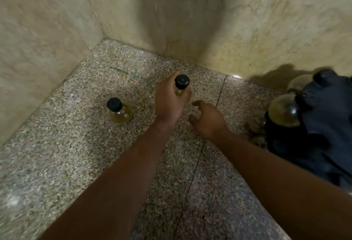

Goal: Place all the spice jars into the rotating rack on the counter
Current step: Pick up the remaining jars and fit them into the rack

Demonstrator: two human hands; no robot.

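My left hand (168, 99) grips a glass spice jar with a black cap (182, 82) near the counter's back corner. A second black-capped jar (118, 110) with yellowish contents stands upright on the speckled granite counter (76, 144), to the left of that hand. My right hand (208, 119) hovers just right of the held jar, fingers loosely curled and holding nothing. At the right edge stands the dark rotating rack (323, 125), with several round glass jars (283, 111) seated in it.
Beige marble walls (171, 11) close the corner behind and to the left. A seam runs through the counter between my forearms. More jars lie low beside the rack (257, 121), partly blurred.
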